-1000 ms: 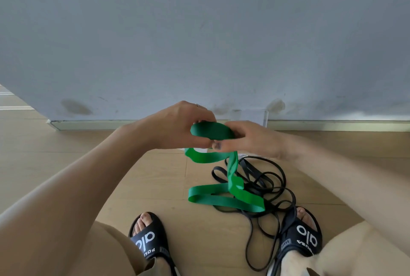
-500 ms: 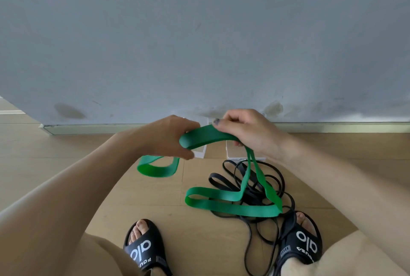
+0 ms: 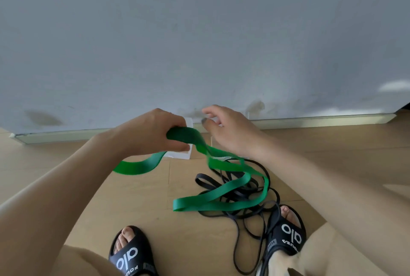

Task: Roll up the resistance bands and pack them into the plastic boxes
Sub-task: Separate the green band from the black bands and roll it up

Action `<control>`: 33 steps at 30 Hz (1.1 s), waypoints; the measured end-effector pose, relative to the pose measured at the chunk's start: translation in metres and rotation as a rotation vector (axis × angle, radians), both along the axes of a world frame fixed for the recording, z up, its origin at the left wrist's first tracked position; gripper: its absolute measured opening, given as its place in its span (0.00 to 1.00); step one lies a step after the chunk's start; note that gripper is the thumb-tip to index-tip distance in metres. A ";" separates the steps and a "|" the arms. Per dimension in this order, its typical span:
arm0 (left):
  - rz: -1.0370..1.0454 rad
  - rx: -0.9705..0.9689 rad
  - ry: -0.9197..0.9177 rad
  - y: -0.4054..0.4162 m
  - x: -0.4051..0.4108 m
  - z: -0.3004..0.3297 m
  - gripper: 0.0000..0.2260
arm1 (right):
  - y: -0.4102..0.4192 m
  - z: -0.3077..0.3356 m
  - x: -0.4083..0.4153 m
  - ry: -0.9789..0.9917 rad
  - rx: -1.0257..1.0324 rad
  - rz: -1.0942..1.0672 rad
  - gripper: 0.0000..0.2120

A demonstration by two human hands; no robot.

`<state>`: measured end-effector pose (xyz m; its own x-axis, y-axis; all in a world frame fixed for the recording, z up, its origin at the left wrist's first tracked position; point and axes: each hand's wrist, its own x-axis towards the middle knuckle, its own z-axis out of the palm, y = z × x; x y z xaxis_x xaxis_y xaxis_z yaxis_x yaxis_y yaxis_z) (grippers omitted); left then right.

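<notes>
**Green band in one hand, rolling barely begun**

A pale grey wall (image 3: 199, 32) fills the upper frame, meeting a light wood-plank floor (image 3: 77, 176) at a low skirting strip. At frame centre the left hand (image 3: 150, 136) has its fingers curled round one end of a wide, flat green rubber resistance band (image 3: 221, 202), which trails down to the right and lies in loose loops on the floor; a short tail hangs out to the lower left of the fist. The right hand (image 3: 230, 129) hovers just right of it with fingers spread and relaxed, holding nothing. Under the green loops, right of centre, lies a tangle of thin black resistance bands (image 3: 246, 189). Behind the hands, against the skirting, stand small clear plastic boxes (image 3: 186, 153), partly hidden; how many cannot be told.

The step in hand looks like starting the roll of the green band: no coil shows yet. The next move probably calls for the free hand to retake the band near the fist and wind it flat, keeping it from snagging the black tangle.

The black slide sandals (image 3: 131, 255) at the bottom read "alo" in white; the smaller lettering below is not legible.
</notes>
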<state>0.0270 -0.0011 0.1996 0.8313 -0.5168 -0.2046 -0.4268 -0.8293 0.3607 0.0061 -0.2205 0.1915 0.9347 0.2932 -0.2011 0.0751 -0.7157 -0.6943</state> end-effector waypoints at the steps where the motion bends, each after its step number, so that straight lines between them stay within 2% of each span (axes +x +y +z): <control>1: -0.021 0.001 -0.002 -0.005 -0.002 0.002 0.09 | 0.007 0.005 -0.004 0.006 0.100 0.003 0.21; 3: -0.028 -0.063 0.006 -0.013 -0.004 0.006 0.09 | 0.018 0.010 -0.009 0.040 0.220 0.021 0.21; 8: 0.009 -0.217 0.020 -0.024 -0.010 0.012 0.11 | 0.024 -0.001 -0.010 0.049 0.289 0.024 0.20; 11: 0.037 -0.214 0.006 -0.018 -0.009 0.009 0.13 | 0.019 -0.004 -0.002 -0.034 0.228 0.058 0.19; 14: 0.036 -0.189 -0.029 -0.012 -0.007 0.007 0.16 | 0.010 0.001 0.005 -0.122 0.173 0.063 0.14; 19: 0.064 -0.176 -0.056 0.009 0.001 0.013 0.12 | -0.015 0.021 0.020 -0.176 0.221 -0.010 0.10; 22: 0.066 -0.154 -0.035 0.017 0.003 0.013 0.11 | -0.021 0.021 0.021 -0.154 0.134 0.022 0.12; 27: 0.091 -0.136 -0.038 0.028 0.003 0.020 0.12 | -0.021 0.007 0.026 -0.148 -0.081 0.067 0.21; 30: 0.082 -0.118 -0.065 0.026 0.001 0.021 0.11 | -0.021 0.006 0.025 -0.118 -0.132 0.058 0.19; 33: 0.060 -0.096 -0.112 0.020 0.000 0.022 0.13 | -0.019 0.008 0.019 -0.156 -0.201 0.032 0.11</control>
